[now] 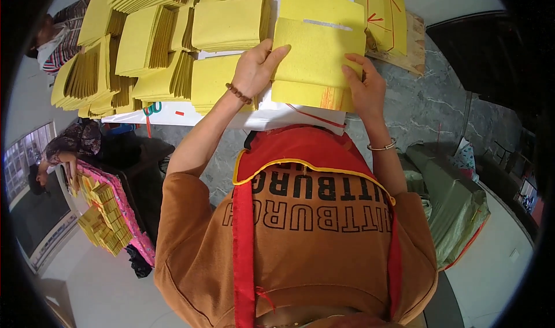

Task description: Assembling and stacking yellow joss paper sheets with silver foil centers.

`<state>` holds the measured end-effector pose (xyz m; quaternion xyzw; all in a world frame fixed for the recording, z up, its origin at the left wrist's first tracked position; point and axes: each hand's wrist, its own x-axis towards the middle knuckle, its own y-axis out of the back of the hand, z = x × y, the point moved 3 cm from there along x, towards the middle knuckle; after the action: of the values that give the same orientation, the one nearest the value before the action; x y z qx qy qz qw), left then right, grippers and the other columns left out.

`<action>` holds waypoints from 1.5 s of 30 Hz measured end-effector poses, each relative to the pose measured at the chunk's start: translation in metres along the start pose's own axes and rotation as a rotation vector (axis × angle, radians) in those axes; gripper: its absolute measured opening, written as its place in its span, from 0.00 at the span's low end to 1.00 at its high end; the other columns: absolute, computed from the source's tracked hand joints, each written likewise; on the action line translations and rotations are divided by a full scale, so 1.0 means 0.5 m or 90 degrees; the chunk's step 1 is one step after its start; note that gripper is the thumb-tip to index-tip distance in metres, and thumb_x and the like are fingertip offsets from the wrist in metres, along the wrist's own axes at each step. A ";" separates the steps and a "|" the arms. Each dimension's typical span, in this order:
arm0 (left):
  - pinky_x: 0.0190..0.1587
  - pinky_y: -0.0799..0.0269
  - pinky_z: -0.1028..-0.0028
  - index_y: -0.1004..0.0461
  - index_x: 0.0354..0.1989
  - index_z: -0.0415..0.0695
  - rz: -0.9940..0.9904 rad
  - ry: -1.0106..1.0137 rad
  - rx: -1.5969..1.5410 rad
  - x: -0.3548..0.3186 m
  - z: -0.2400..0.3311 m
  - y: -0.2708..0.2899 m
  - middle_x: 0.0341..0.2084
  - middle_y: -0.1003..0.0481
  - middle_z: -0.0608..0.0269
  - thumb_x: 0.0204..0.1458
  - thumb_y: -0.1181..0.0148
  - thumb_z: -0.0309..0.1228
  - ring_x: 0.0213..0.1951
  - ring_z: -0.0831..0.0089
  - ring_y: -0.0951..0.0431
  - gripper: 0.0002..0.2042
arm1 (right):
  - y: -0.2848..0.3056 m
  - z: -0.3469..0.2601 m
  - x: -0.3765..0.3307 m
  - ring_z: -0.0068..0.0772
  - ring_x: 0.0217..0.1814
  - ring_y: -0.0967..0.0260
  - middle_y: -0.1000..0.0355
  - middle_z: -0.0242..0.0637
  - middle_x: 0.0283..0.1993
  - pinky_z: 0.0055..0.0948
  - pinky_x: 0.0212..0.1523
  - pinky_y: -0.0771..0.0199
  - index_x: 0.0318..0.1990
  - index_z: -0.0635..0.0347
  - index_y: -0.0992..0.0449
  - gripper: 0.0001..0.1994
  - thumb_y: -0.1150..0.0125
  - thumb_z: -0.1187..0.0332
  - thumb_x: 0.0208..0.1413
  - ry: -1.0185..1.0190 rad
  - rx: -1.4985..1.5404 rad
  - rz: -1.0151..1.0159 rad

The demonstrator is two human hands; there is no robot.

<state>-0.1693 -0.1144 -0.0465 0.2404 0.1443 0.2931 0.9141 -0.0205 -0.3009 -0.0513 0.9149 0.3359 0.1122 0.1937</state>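
Head view: over on the left, folded yellow paper stacks (136, 42) are piled up on the white-covered surface (272, 119). Next along is the left hand (257, 68), its thumb laid on the left edge of the yellow sheets (315, 59), which are set right in front of the body; whether anything is pinched underneath can't be told. Paper like this is probably light and a bit floppy, easily creased and prone to sliding, so it's best held by both side edges, flat and gently. At the right edge the right hand (365, 88) is placed, thumb and finger narrowly parted; its actual grip can't be made out. Farther right, red-tied yellow bundles (398, 27) are seen.
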 end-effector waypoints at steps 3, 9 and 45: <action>0.20 0.46 0.79 0.37 0.20 0.42 -0.048 0.011 -0.236 -0.018 -0.016 -0.008 0.13 0.40 0.73 0.54 0.42 0.38 0.19 0.83 0.43 0.17 | 0.001 -0.006 0.002 0.32 0.33 0.28 0.25 0.43 0.35 0.27 0.35 0.31 0.42 0.58 0.25 0.12 0.40 0.67 0.51 -0.024 0.000 -0.011; 0.21 0.48 0.80 0.38 0.18 0.43 0.021 0.103 -0.259 -0.025 -0.022 -0.019 0.14 0.42 0.76 0.54 0.41 0.34 0.20 0.85 0.46 0.16 | -0.006 0.009 0.007 0.29 0.30 0.29 0.25 0.43 0.33 0.28 0.33 0.32 0.42 0.57 0.25 0.12 0.39 0.66 0.50 -0.013 0.028 -0.001; 0.62 0.59 0.46 0.47 0.65 0.48 -0.093 -0.424 0.534 -0.063 0.091 -0.133 0.63 0.47 0.49 0.49 0.53 0.59 0.65 0.54 0.51 0.38 | -0.010 -0.002 -0.002 0.43 0.46 0.29 0.28 0.42 0.48 0.39 0.45 0.33 0.44 0.58 0.26 0.13 0.43 0.66 0.52 -0.006 -0.072 0.017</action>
<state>-0.1447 -0.1968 -0.0391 0.6538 -0.0327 0.0542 0.7540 -0.0243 -0.2977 -0.0524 0.9074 0.3158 0.1291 0.2453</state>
